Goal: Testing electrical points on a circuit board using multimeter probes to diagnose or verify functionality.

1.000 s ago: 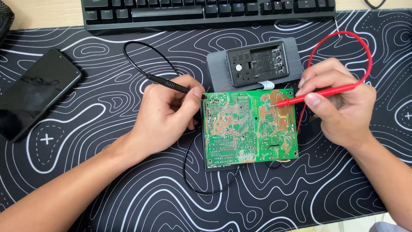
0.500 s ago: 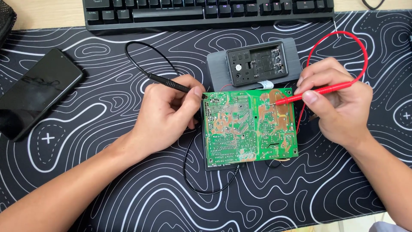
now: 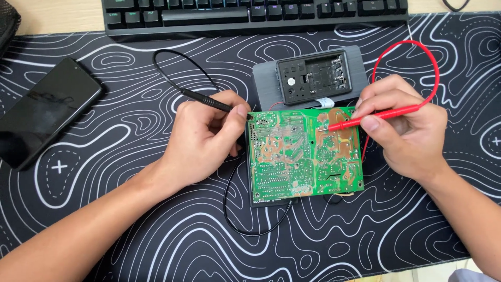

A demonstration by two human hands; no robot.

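1. The left hand (image 3: 201, 143) is pinching the black probe (image 3: 206, 100), fingers closed round it, tip at the board's (image 3: 302, 156) left edge; contact is probably made, though the thumb is hiding it.
2. The right hand (image 3: 404, 130) is gripping the red probe (image 3: 373, 116), its tip pressing the upper right of the board.
3. The board is lying solder-side up on the worktop mat (image 3: 130, 224), with both probes placed and probing under way.

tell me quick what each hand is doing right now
Left hand: closed on the black probe, at the green circuit board edge.
Right hand: closed on the red probe, tip on the board.
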